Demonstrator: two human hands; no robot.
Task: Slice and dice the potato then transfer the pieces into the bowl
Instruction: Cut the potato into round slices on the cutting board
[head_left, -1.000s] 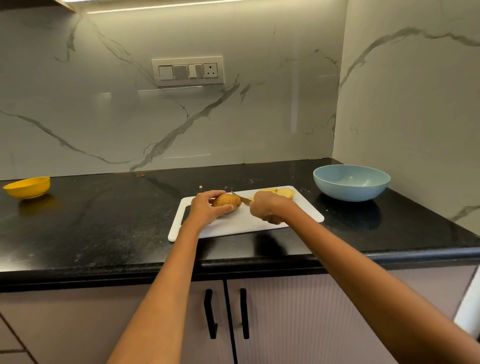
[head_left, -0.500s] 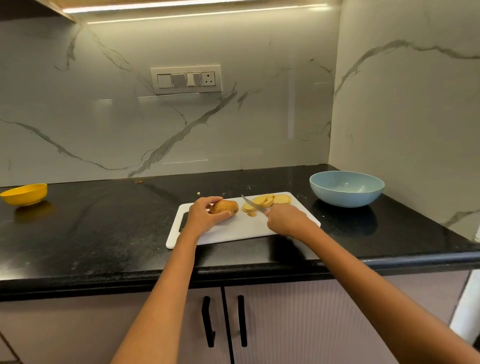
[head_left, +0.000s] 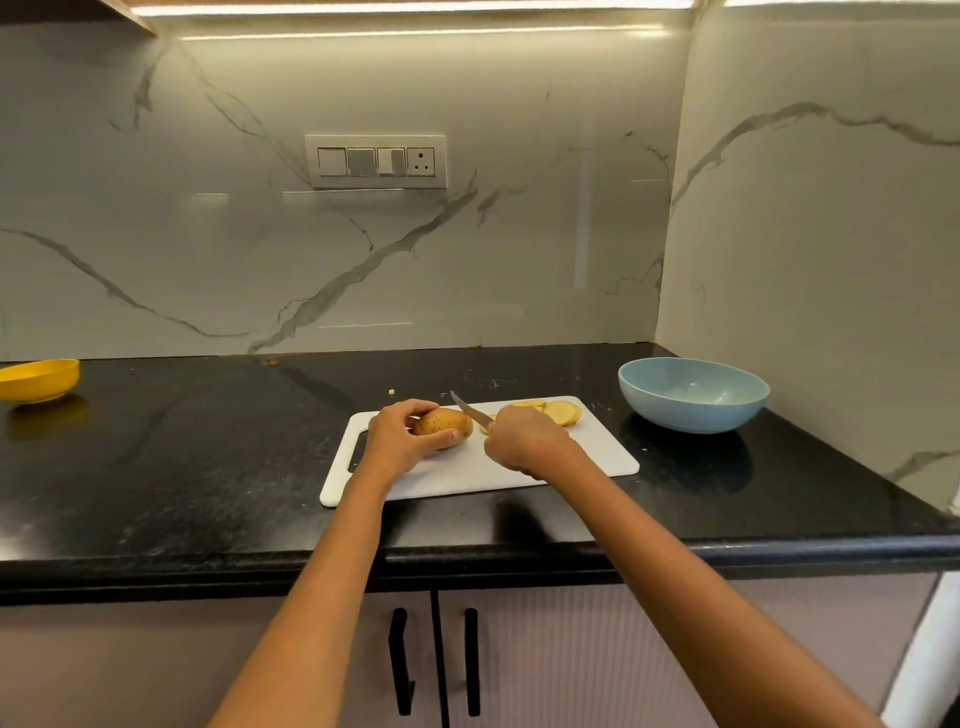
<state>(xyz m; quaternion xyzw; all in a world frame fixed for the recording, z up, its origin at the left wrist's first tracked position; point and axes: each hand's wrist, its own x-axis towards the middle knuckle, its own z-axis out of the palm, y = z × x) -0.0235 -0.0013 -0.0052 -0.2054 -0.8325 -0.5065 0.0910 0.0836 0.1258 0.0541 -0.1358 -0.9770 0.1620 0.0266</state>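
Half a second ago the knife (head_left: 470, 409) lay over the slices; now its blade sits at the cut end of the potato (head_left: 442, 421). Right hand (head_left: 524, 441) clenches the handle. Left hand (head_left: 397, 436) curls around the potato on the white cutting board (head_left: 597, 452). Slices (head_left: 558, 413) lie behind the right hand. Farther right stands the blue bowl (head_left: 693, 395).

A yellow bowl (head_left: 39, 379) sits at the black surface's (head_left: 182, 457) far left (switch panel (head_left: 375, 161) on the marble wall).
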